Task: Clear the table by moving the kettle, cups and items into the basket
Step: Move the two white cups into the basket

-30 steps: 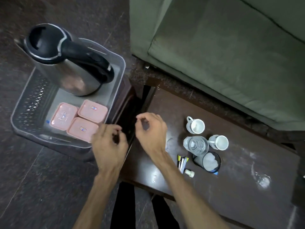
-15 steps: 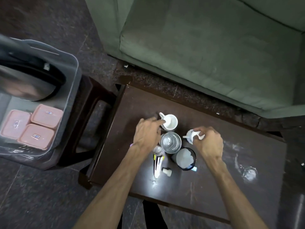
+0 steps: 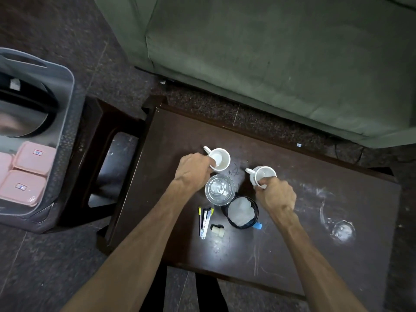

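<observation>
Left hand (image 3: 194, 169) pinches the rim of a white cup (image 3: 219, 159) at the centre of the frame, thumb inside the bowl and fingers curled round the outer wall. The right hand (image 3: 277, 195), just right of centre, grips a second white cup (image 3: 262, 174) the same way at its near rim. Both cups stand on the dark wooden table (image 3: 292, 244). Between the forearms sit a clear glass (image 3: 220, 189), a black mesh holder (image 3: 242, 212) with something white inside, a stapler (image 3: 205, 220) and a small white cap (image 3: 218, 230). At the left edge a grey basket (image 3: 65, 140) rests on a dark stool (image 3: 105, 167) and holds the steel kettle (image 3: 22, 113) and pink lidded boxes (image 3: 33, 158). A green sofa (image 3: 270, 52) fills the upper frame.
</observation>
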Available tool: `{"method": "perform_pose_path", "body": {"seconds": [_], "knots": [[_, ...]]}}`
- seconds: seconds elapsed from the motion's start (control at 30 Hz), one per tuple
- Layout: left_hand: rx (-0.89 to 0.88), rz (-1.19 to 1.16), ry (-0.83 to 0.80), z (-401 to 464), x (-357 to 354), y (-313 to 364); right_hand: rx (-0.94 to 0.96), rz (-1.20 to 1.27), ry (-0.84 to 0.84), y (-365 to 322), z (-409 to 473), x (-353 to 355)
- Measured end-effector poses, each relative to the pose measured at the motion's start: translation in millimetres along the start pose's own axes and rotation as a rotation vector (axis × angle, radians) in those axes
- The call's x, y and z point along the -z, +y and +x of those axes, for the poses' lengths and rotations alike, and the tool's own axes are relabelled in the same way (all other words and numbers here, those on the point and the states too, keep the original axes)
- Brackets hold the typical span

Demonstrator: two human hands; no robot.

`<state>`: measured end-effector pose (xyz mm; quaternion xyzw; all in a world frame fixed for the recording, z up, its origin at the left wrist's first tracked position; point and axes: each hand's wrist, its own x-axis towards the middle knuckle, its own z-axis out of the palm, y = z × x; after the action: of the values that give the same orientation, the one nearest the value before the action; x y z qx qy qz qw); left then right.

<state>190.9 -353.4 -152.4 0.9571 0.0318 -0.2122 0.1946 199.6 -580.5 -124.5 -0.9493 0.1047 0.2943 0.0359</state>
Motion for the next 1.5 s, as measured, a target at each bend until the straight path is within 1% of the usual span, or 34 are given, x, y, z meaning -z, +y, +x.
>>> {"method": "perform_pose_path", "body": {"seconds": [0.07, 0.17, 0.23, 0.3, 0.43, 0.53, 0.77, 0.87, 1.0, 1.17, 1.3, 1.5], "knots": [[-0.032, -0.020, 0.029, -1, -1, -1, -0.003, 0.008, 0.016, 1, 1, -2], [-0.039, -0.074, 0.115, -6, 2, -4, 0.005, 0.039, 0.087, -4, 2, 3], [-0.021, -0.131, 0.198, -15, 10, -8, 0.050, 0.063, 0.143, -17, 2, 15], [0.008, -0.212, 0.310, -28, 23, -15, 0.138, 0.109, 0.206, -39, -2, 31], [0.084, -0.320, 0.528, -61, 60, -39, 0.352, 0.209, 0.298, -111, -24, 61], [0.174, -0.351, 0.656, -92, 87, -71, 0.514, 0.273, 0.313, -173, -51, 72], [0.429, -0.374, 0.866, -168, 137, -163, 0.873, 0.222, 0.239, -307, -129, 60], [0.488, -0.339, 0.953, -198, 145, -208, 0.990, 0.177, 0.201, -359, -159, 45], [0.594, -0.276, 0.989, -229, 146, -261, 1.101, 0.127, 0.129, -419, -189, 18], [0.718, -0.209, 0.971, -254, 142, -311, 1.172, 0.087, 0.002, -469, -221, -19], [0.781, -0.226, 0.952, -266, 136, -336, 1.182, 0.055, -0.018, -499, -230, -35], [0.792, -0.246, 0.885, -257, 138, -351, 1.220, -0.030, 0.005, -539, -224, -43]]}}
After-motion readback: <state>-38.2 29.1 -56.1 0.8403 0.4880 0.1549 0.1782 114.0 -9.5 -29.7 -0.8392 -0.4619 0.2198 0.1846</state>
